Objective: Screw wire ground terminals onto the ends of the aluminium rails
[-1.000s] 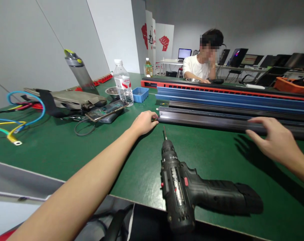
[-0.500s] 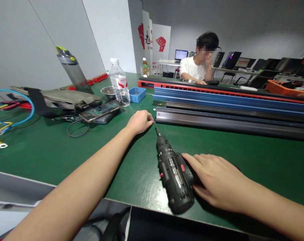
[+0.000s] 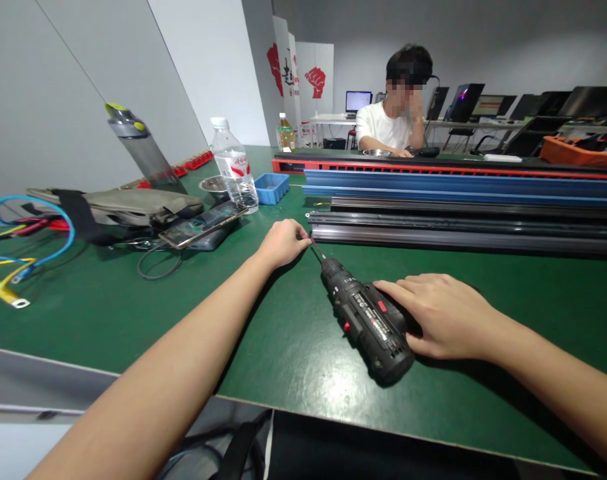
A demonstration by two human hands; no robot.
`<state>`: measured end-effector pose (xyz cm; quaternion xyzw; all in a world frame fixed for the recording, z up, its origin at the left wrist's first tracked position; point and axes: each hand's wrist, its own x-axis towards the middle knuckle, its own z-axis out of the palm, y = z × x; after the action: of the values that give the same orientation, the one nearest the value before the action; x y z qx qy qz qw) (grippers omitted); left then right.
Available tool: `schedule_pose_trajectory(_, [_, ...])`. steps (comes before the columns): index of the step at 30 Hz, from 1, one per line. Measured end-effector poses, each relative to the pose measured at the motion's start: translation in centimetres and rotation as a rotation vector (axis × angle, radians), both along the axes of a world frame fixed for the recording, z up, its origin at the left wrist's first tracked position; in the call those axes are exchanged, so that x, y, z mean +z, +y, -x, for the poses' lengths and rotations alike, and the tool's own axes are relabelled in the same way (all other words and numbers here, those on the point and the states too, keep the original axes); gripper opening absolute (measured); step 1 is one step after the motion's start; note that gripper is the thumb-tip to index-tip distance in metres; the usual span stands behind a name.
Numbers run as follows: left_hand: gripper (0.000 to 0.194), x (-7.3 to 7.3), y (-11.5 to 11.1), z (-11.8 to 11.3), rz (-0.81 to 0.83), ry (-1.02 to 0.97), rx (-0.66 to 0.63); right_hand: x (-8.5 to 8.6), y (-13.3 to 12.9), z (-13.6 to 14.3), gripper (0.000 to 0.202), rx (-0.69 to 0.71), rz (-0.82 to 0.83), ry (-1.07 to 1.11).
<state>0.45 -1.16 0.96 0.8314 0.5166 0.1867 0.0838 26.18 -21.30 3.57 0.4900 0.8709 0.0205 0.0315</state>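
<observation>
My right hand [image 3: 441, 315] is wrapped around the handle of a black cordless drill [image 3: 366, 320], which lies on its side low over the green table. A long thin bit [image 3: 317, 249] points away from me and to the left. At its tip, my left hand [image 3: 283, 241] is closed in a pinch, thumb and forefinger together beside the near-left end of a dark grey metal rail [image 3: 433, 237]. Whatever those fingers hold is too small to make out. Behind that rail lie a black rail [image 3: 433, 205] and a blue rail [image 3: 433, 183], all running off to the right.
Left of my hands are a phone [image 3: 203, 223], a water bottle [image 3: 233, 167], a blue tray [image 3: 273, 190], a bag [image 3: 118, 203] and cables with lugs [image 3: 21, 303]. A person [image 3: 391, 127] sits across the green table [image 3: 263, 347], behind a red-edged rail [image 3: 333, 167].
The drill's rear has swung right and away from me, so the drill is more slanted. My right hand moved with it. My left hand keeps its pinch near the rail end.
</observation>
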Motion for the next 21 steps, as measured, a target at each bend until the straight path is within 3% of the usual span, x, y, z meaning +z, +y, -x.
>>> schedule_pose_trajectory(7, [0.015, 0.48, -0.23, 0.18, 0.011, 0.029, -0.03, -0.1, -0.03, 0.0, 0.06, -0.007, -0.008, 0.01])
schedule_pose_trajectory(21, [0.049, 0.75, -0.2, 0.61, 0.049, 0.018, 0.013, -0.26, -0.02, -0.04, 0.059, -0.011, -0.02, 0.017])
